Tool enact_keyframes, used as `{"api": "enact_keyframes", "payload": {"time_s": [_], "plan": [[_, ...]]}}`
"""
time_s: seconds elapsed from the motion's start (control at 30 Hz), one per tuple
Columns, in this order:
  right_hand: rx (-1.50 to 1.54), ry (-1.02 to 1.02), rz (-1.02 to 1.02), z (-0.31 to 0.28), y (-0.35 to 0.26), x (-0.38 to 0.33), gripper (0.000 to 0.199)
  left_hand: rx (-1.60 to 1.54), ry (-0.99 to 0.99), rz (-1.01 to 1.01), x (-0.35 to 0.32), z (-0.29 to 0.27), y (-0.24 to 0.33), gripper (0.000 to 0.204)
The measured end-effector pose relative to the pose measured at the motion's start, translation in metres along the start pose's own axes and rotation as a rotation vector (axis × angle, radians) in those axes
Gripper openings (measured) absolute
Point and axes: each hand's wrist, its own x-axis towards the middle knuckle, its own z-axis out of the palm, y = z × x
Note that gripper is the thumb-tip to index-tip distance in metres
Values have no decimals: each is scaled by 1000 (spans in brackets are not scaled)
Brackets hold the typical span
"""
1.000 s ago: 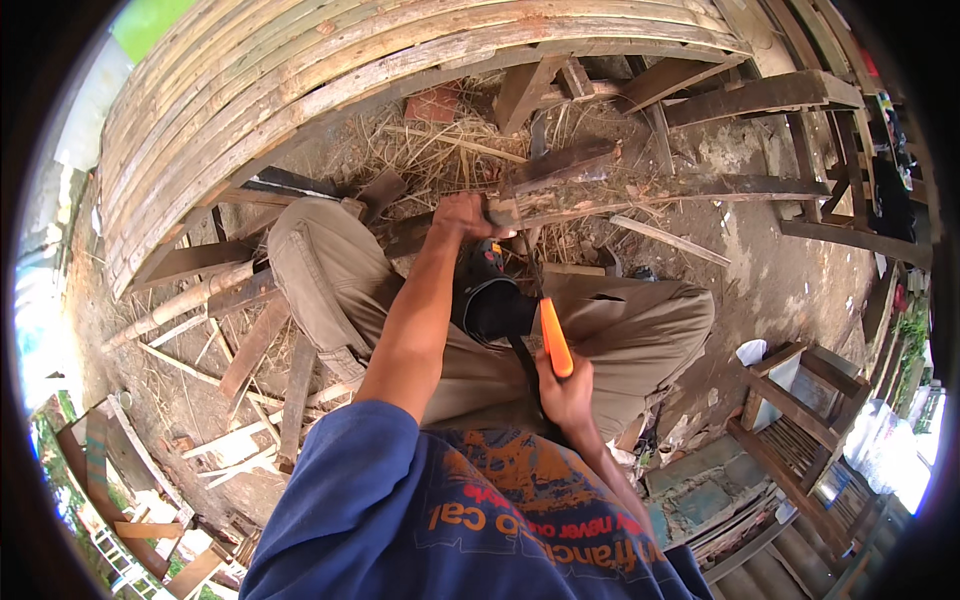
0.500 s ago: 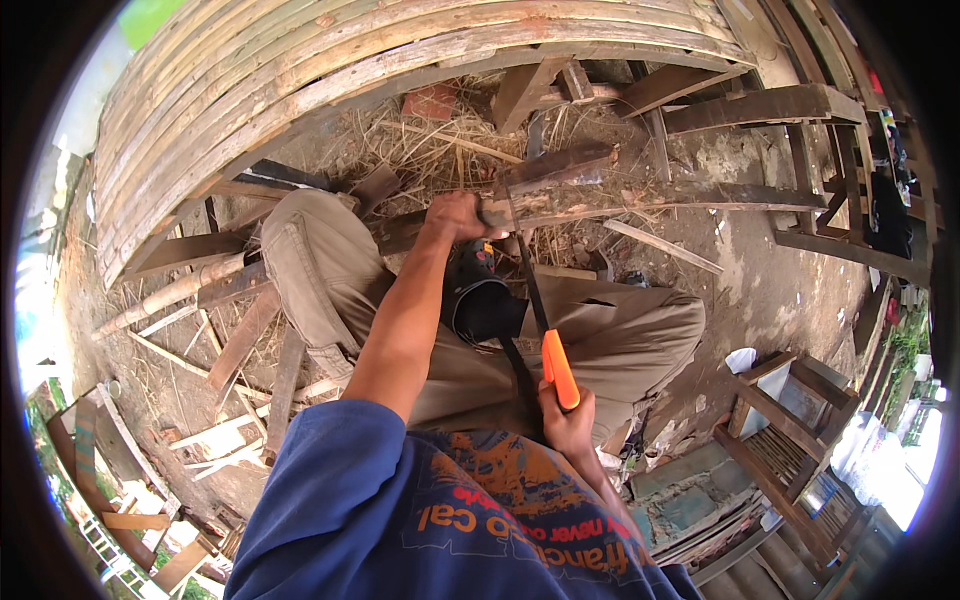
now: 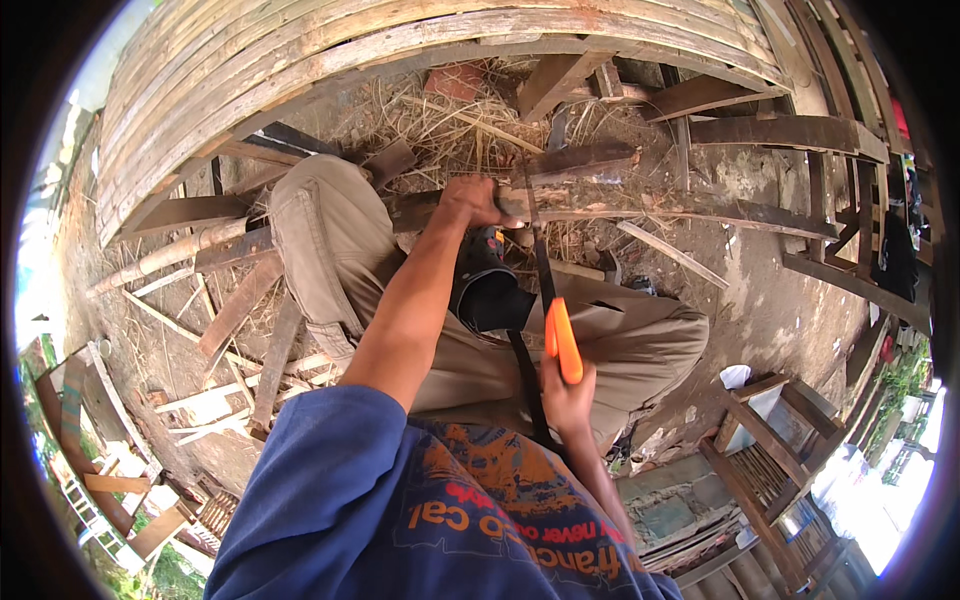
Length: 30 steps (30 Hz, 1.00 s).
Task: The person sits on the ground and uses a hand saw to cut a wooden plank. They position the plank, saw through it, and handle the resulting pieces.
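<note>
Handsaw lies across the wooden beam, ahead of our right hand.
That hand is closed around its orange handle; our left hand, fingers curled, holds the beam just left of the blade, near our black shoe.

The saw was held seemingly across the beam, right of the left hand, before the platform.
</note>
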Motion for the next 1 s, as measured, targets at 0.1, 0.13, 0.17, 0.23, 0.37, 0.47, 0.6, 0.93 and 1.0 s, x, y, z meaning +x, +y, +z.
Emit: {"api": "enact_keyframes", "payload": {"time_s": [0.1,0.13,0.17,0.23,0.37,0.47,0.6,0.93,1.0], "plan": [[73,68,68,46,-5,117,38,35,160,-1,-1,9,8,98],[-17,97,46,55,-25,120,37,-7,89,-7,-5,8,7,97],[-100,70,-82,49,-23,101,34,-49,17,-12,-10,4,6,97],[-105,36,-153,24,-13,47,29,-27,74,2,-11,-3,0,96],[71,-31,171,-11,-18,-30,24,-30,-6,18,0,3,-4,98],[45,39,77,32,3,59,29,0,71,3,-3,3,3,100],[-14,38,42,44,3,101,30,-44,72,15,-4,4,2,100],[290,-3,192,44,9,119,34,-23,111,20,-6,3,7,97],[146,28,58,50,0,126,37,-56,50,7,-8,-6,7,98]]}}
